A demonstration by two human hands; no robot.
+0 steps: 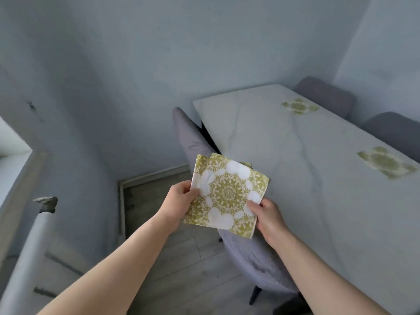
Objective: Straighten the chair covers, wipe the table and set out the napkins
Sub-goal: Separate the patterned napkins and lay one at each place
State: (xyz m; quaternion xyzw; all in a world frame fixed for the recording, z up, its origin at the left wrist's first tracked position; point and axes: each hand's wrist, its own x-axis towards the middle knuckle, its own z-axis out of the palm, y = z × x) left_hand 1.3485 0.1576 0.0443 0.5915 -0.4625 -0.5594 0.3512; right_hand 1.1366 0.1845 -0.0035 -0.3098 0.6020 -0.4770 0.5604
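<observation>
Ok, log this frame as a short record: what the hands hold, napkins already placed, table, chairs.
left hand: grips left edge of the held napkins
right hand: grips their lower right edge
held napkins: green-and-white patterned paper napkins, at least two, fanned, held above the near grey chair
placed napkins: two on the far side, far napkin, nearer napkin
table: white marbled top
far chairs: two grey, and

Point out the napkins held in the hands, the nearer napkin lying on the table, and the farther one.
held napkins [229, 192], head view, centre of the green medallion.
nearer napkin on the table [386, 162], head view, middle of its pattern.
farther napkin on the table [299, 106], head view, its centre.
</observation>
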